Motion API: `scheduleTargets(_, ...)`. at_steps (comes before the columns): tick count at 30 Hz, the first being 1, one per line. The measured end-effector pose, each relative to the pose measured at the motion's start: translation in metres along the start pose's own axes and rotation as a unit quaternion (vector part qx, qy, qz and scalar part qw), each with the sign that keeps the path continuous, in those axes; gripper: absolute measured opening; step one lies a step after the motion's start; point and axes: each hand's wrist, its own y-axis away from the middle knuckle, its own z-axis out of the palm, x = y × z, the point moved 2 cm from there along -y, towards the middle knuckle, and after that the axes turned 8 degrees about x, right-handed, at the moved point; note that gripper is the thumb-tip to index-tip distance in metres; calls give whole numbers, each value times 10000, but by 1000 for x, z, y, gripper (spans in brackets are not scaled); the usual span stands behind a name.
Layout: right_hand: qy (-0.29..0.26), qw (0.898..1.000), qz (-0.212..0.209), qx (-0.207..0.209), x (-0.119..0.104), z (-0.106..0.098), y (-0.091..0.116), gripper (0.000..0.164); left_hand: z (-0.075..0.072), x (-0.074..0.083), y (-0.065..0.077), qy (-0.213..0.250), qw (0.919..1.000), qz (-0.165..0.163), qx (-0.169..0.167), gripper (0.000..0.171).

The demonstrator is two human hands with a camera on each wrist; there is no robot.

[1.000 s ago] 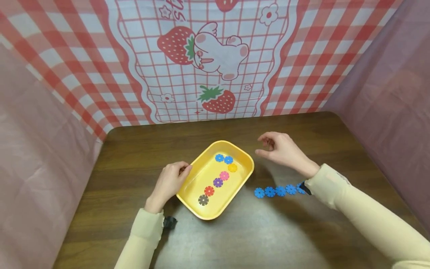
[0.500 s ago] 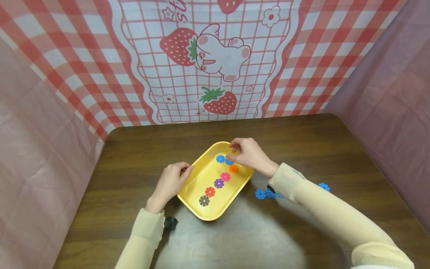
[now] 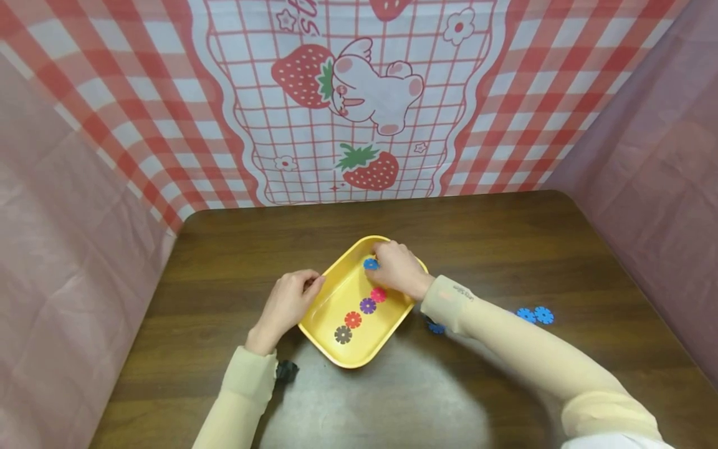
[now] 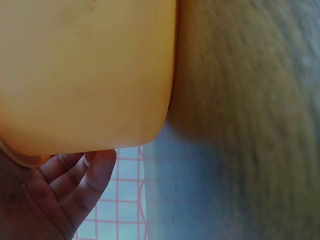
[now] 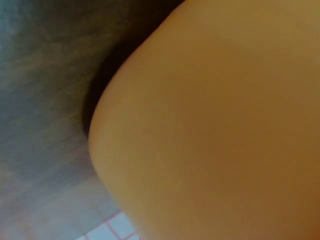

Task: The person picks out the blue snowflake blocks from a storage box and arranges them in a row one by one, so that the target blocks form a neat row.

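A yellow plastic tray (image 3: pixel 313 340) stands at an angle on the table. My left hand (image 3: pixel 286 302) grips its left rim; in the left wrist view, the curled fingers (image 4: pixel 92 180) lie against the tray's outer wall. My right hand (image 3: pixel 397 268) reaches over the far right rim, with thumb and fingertips around a blue snowflake disc (image 3: pixel 371 264). Part of that grip is hidden by the hand. Farther down the tray lie a pink disc (image 3: pixel 378 294), a purple disc (image 3: pixel 368 305), a red disc (image 3: pixel 353 320) and a dark grey disc (image 3: pixel 343 335).
To the tray's right, blue discs (image 3: pixel 543 315) lie in a row on the brown table (image 3: pixel 252 243), partly covered by my right sleeve. A red-checked cloth (image 3: pixel 134 81) hangs behind the table, and pink curtains (image 3: pixel 650 143) flank it.
My right hand has moved left and down from beside the tray into its far end, covering the yellow disc and one blue disc. My left hand stays on the rim.
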Motion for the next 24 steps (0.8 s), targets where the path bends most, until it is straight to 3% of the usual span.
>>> scheduleTargets(10, 583, 9983, -32, -57, 3, 13, -6, 19, 2, 2, -1, 2, 10000, -3, -16, 22)
scheduleTargets(19, 625, 9977, 45, -251, 2, 21, -9, 31, 2, 1, 0, 36, 10000, 3, 0, 22)
scheduleTargets(24, 634, 9974, 77, -338, 0, 22, -10, 30, 1, 0, 0, -2, 10000, -22, 4, 22)
